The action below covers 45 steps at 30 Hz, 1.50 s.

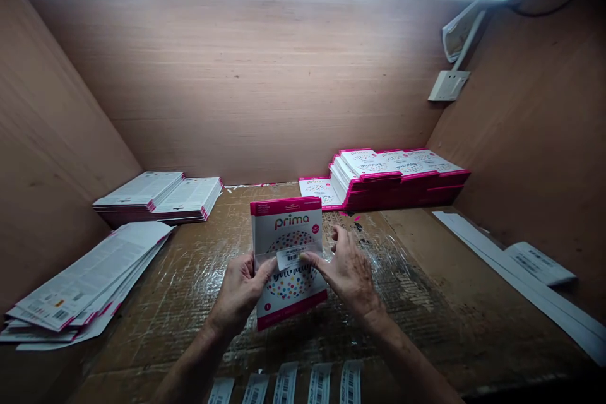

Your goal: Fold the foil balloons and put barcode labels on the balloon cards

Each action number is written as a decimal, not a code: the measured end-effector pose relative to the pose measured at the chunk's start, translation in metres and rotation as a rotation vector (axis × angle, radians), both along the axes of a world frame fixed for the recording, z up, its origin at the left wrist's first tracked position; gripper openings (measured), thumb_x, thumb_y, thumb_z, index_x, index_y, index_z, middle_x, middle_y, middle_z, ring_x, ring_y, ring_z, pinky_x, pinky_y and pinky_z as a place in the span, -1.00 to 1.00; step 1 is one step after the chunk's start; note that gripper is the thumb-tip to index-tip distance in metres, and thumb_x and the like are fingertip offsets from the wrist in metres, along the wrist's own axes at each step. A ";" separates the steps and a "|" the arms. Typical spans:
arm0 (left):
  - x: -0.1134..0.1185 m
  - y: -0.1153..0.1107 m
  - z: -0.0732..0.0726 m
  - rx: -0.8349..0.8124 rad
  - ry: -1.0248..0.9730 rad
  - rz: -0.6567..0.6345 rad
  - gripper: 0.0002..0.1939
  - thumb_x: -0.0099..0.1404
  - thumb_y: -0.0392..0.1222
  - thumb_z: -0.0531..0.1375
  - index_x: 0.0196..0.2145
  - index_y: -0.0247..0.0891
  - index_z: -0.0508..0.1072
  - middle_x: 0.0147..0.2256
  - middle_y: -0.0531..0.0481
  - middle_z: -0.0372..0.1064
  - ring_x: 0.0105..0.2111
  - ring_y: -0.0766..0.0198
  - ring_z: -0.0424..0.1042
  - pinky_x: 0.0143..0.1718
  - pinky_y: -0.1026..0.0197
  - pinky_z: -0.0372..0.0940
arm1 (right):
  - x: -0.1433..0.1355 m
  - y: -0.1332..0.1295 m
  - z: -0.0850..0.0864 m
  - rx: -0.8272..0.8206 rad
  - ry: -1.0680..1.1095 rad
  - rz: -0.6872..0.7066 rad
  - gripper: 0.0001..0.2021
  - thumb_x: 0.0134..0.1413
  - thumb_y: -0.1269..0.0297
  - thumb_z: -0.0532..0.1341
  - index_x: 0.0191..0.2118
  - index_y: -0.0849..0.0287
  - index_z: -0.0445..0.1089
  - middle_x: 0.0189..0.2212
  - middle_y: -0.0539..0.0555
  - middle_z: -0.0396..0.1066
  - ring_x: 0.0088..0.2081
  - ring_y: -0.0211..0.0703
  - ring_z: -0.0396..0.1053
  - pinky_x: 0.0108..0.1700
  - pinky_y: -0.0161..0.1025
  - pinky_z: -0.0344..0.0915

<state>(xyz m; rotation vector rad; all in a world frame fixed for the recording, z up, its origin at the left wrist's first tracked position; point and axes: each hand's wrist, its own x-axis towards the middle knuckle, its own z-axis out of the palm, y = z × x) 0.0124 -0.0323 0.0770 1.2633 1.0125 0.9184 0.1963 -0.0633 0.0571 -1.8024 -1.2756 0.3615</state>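
My left hand (240,290) grips the left edge of a small stack of white and pink "prima" packets (290,293), thumb in front and the other fingers partly hidden behind. The front packet is upright and shows a round dotted birthday design. Across its middle lies a white barcode label (290,258). My right hand (353,270) is at the packet's right side, its thumb touching the label's right end and its other fingers apart in the air. Below, several barcode labels (285,384) stand in a row along the near table edge.
Stacked prima packets (402,180) stand at the back right. Face-down packets lie in a stack (142,192) at the back left and in a loose fanned pile (89,284) nearer. White strips (516,278) and a label sheet (540,263) lie right. Wooden walls enclose the cardboard-covered table (189,284).
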 end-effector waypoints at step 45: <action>-0.215 0.036 -0.122 -0.096 0.174 0.389 -0.56 0.21 0.21 0.12 -0.48 -0.28 0.37 -0.67 0.07 0.30 -0.73 0.41 0.23 -0.72 0.37 0.16 | -0.345 0.325 0.013 0.053 -0.994 0.754 -0.41 0.10 -0.18 0.17 -0.04 0.31 0.39 -0.08 0.35 0.40 -0.06 0.12 0.37 -0.07 -0.13 0.25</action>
